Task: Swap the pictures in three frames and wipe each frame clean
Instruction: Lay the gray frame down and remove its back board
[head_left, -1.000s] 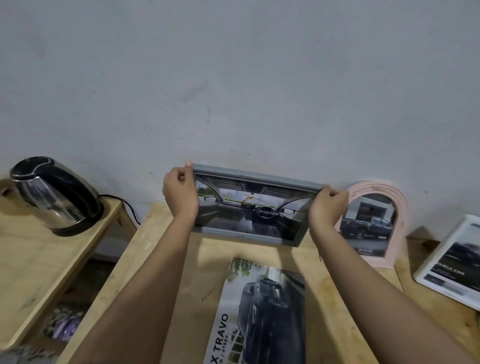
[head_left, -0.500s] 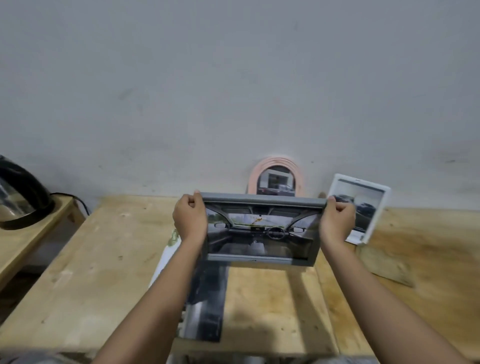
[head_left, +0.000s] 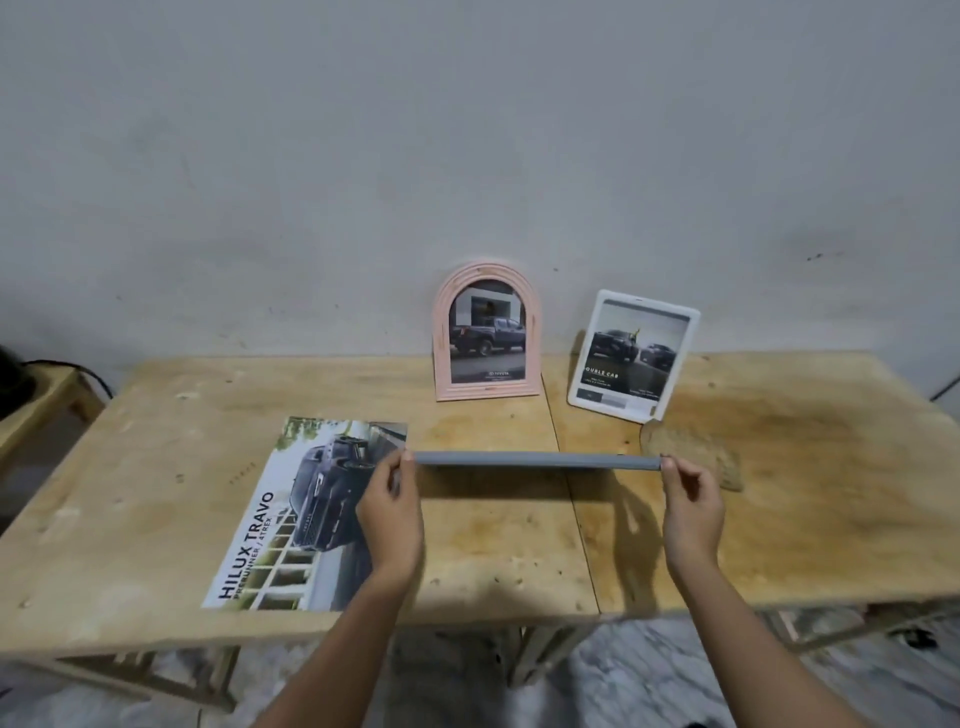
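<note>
I hold a grey picture frame (head_left: 535, 460) level above the wooden table (head_left: 810, 493), so only its long edge shows. My left hand (head_left: 390, 512) pinches its left end and my right hand (head_left: 691, 506) pinches its right end. A pink arched frame (head_left: 487, 332) with a dark truck picture leans on the wall behind it. To its right leans a white frame (head_left: 632, 355) with a picture of two trucks. A loose truck poster (head_left: 306, 519) lies flat on the table, partly under my left hand.
A brownish cloth (head_left: 693, 454) lies on the table behind my right hand, near the white frame. A lower wooden side table (head_left: 36, 410) with a black object and cable stands at the far left. The table's front edge runs below my wrists.
I have tipped the grey frame from facing me to flat and edge-on, and lowered it toward the table. The view has pulled back and panned right, so the kettle is almost out of view.
</note>
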